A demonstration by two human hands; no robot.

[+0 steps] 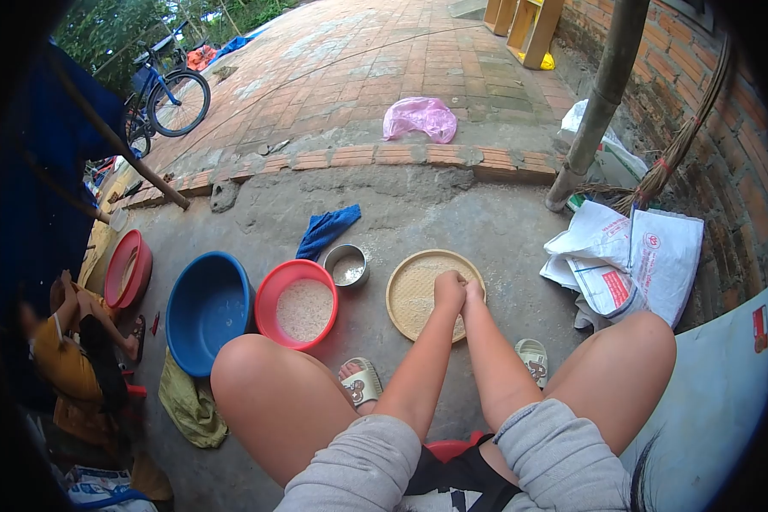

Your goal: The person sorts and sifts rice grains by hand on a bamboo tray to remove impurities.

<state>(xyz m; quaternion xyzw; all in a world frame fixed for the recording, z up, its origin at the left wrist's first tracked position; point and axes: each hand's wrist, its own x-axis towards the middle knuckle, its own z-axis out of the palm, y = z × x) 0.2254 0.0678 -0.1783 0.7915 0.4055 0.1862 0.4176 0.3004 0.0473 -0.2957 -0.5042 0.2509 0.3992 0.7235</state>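
My left hand (pixel 449 291) and my right hand (pixel 473 295) meet over the right half of a round woven bamboo tray (pixel 392 300). Both are closed and pressed together, and whatever is between their fingers is hidden. Pale grains are scattered thinly over the tray, which rests on the concrete floor between my feet. Left of it stand a small metal pot (pixel 363 278) with some grain inside and a pink basin (pixel 333 317) holding pale, rice-like grain (pixel 304 309).
A large blue basin (pixel 206 314) and a blue cloth (pixel 329 229) lie to the left. Another person (pixel 68 358) sits at far left near a red basin (pixel 142 271). White sacks (pixel 648 264), a bamboo post (pixel 602 102) and a brick wall flank the right. A pink plastic bag (pixel 421 118) lies ahead.
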